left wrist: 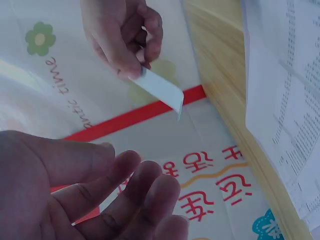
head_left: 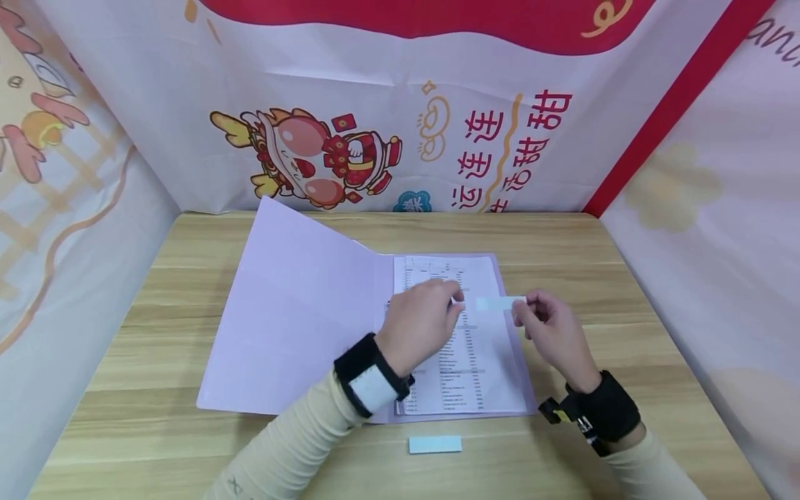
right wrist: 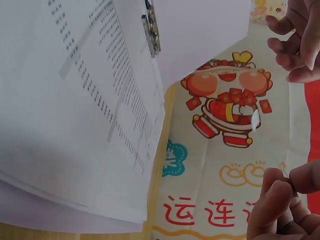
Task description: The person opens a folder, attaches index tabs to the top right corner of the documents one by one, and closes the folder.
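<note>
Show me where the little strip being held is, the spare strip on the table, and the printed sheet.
held strip (head_left: 500, 303), head view, its middle, right of the left hand.
spare strip (head_left: 435, 444), head view, its centre.
printed sheet (head_left: 484, 361), head view, its bare right margin.

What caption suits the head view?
Right hand pinches a pale strip over an open folder beside the left hand.

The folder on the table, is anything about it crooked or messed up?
Nothing much. The purple folder lies open with its left flap lifted a bit, and the printed sheets sit straight inside. One pale blue strip lies alone near the front table edge.
</note>
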Tool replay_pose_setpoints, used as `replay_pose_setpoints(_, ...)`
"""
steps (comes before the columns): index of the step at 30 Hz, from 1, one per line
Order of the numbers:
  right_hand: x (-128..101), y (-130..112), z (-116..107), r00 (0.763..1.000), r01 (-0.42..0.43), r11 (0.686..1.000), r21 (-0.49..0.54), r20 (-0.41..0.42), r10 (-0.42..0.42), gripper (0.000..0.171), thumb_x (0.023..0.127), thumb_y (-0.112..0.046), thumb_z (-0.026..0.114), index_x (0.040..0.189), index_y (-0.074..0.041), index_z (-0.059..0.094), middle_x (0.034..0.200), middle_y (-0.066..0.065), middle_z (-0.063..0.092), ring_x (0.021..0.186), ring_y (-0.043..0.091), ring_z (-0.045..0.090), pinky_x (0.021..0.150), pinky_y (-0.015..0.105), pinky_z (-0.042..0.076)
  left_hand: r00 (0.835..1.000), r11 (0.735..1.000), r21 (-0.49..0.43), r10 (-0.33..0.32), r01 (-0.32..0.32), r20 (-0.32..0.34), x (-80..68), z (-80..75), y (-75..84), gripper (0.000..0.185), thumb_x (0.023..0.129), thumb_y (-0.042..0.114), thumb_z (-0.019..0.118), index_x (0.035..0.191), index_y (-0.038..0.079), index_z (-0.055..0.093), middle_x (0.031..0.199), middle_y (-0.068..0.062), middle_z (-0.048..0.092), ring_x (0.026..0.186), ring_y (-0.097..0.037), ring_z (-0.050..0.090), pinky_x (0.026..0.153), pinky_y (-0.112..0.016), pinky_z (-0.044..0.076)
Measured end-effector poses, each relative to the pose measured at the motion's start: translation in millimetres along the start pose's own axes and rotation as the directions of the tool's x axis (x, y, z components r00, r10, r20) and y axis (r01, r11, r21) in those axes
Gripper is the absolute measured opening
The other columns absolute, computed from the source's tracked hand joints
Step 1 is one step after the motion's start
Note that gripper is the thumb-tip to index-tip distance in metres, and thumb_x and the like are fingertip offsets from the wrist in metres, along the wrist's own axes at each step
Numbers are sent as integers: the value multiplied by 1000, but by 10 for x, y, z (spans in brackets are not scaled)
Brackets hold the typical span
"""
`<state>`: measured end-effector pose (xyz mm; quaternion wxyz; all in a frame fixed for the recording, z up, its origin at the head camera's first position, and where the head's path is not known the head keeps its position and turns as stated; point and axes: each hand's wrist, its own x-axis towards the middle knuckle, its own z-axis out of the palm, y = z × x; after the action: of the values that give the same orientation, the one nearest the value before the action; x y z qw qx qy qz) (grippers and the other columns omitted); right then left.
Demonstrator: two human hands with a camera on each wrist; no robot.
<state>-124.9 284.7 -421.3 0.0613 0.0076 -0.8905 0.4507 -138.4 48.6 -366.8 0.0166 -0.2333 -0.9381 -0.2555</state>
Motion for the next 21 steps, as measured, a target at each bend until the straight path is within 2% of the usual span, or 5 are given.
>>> replay_pose_setpoints(4,172,79,-28,999,-42,998,43,-4,42,29,105,-25,58,97,2,62,84,20,67,63,21,58,50,25,45,999,999,24,-27,28,-39,249,2,-7,16,101,26,65,107,15,76,95,2,73,75,-10,62,57,-23,48)
replay_pose_setpoints(7,335,160,-43,997,-81,995,53,-8,81,32,105,-28,57,99,3,62,86,21,67,64,25,59,50,26,45,998,999,32,-16,18,-57,450,49,-32,17,102,26,64,108,15,75,95,2,72,76,-10,63,58,-23,50)
replay_pose_setpoints(11,590,287,-49,993,-120,992,39,11,120,35,107,-33,53,102,1,61,88,18,65,70,30,60,57,29,48,997,998,56,41,-37,-72,728,194,-116,20,104,26,61,111,15,76,101,2,73,86,-11,67,69,-23,54)
replay_pose_setpoints(14,788,381,-32,990,-136,989,63,36,134,32,108,-31,51,103,0,60,89,18,64,69,26,59,58,29,48,994,994,80,84,-79,-74,931,360,-209,22,105,26,59,115,15,75,110,1,73,99,-12,69,82,-26,56)
replay_pose_setpoints(21,1162,701,124,977,-214,967,141,29,212,33,107,-22,49,114,8,59,84,12,61,69,17,58,61,25,49,993,981,157,110,-115,39,1225,674,-434,32,108,23,51,135,12,65,135,-3,65,126,-16,60,105,-28,48)
